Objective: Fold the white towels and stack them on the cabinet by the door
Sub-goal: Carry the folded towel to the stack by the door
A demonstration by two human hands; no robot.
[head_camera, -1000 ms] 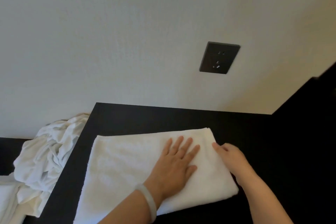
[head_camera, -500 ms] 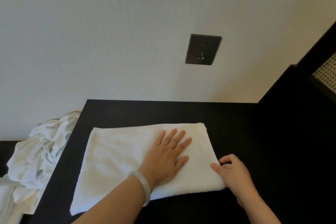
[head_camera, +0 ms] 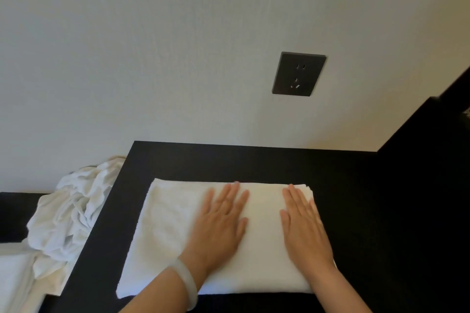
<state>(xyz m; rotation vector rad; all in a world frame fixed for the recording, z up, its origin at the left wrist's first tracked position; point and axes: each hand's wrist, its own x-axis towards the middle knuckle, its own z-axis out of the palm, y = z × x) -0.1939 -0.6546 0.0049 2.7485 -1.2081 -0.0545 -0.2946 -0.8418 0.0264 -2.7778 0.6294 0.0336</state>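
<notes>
A folded white towel (head_camera: 162,231) lies flat on the black cabinet top (head_camera: 254,160), its long side parallel to the wall. My left hand (head_camera: 221,226), a pale bangle on its wrist, presses flat on the towel's middle with fingers straight. Near the towel's right edge my right hand (head_camera: 304,226) also lies flat, fingers together and pointing at the wall. A crumpled heap of white towels (head_camera: 68,213) sits off the cabinet's left side, lower down.
A dark wall socket (head_camera: 298,73) is set in the white wall above the cabinet. A taller black panel (head_camera: 427,185) rises along the cabinet's right side. Bare black top shows behind and right of the towel.
My right hand has left the towel's near right corner, which it pinched, and now lies flat on the towel's right part. The left hand stays pressed on the middle. The view has shifted a little.
</notes>
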